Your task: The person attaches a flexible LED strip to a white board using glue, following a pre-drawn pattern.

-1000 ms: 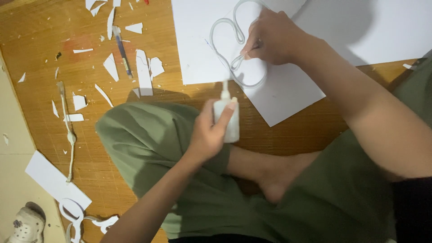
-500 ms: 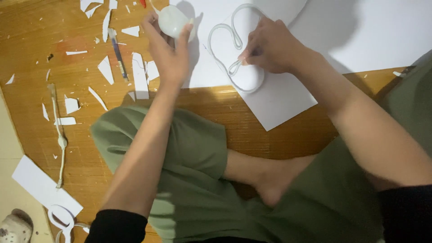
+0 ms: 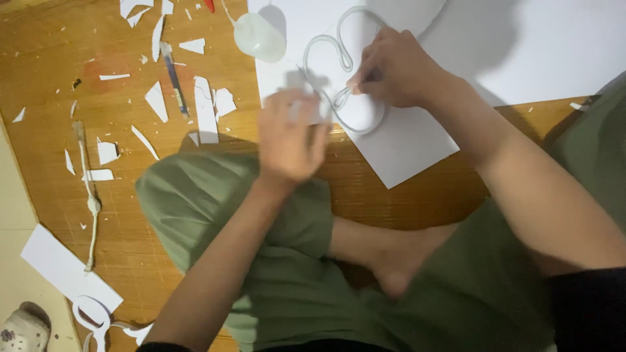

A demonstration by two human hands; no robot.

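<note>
The right hand presses a looped paper strip on the white sheet. The left hand is blurred, so I cannot tell its grip.

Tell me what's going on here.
A person sits cross-legged on a wooden floor strewn with paper scraps. The right hand presses a looping white paper strip onto a white sheet. The left hand is blurred, hovering at the sheet's near edge; whether it holds anything is unclear. A glue bottle lies at the sheet's top left corner, and a craft knife rests among the scraps.
</note>
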